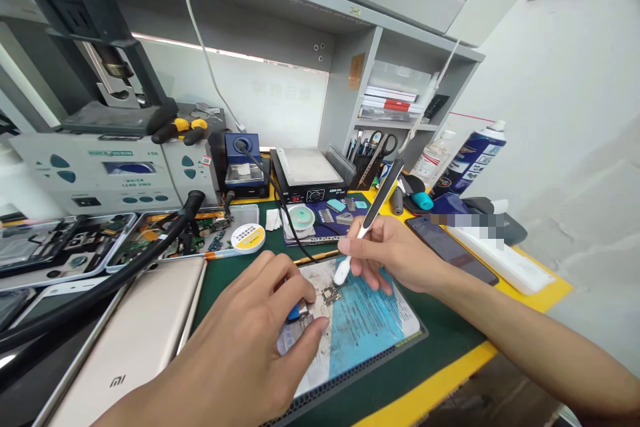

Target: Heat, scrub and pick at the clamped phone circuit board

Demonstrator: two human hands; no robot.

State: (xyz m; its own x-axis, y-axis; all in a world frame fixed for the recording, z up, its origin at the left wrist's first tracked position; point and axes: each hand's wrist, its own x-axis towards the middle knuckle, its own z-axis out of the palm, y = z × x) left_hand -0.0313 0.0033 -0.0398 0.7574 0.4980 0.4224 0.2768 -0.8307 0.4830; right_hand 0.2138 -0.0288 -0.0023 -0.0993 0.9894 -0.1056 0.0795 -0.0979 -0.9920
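Note:
My right hand point(373, 250) is closed on a toothbrush point(373, 213) with a dark-and-white handle. Its white head points down and sits just over a small circuit board point(330, 295). The board lies on a worn, printed work mat point(373, 327), part grey and part light blue. To the left, my left hand point(265, 327) rests low over the mat, with thumb and index finger apart on the near side of the board. A small blue object point(296, 311) shows under its index finger, partly hidden. Whether the left fingertips touch it I cannot tell.
A gold-coloured Xiaomi phone back point(135, 333) and trays of phone parts point(175, 233) lie left, crossed by a black hose point(155, 247). Behind stand a soldering station point(125, 173) and a hot plate point(307, 170). A dark phone point(450, 247) and spray can point(467, 163) are right.

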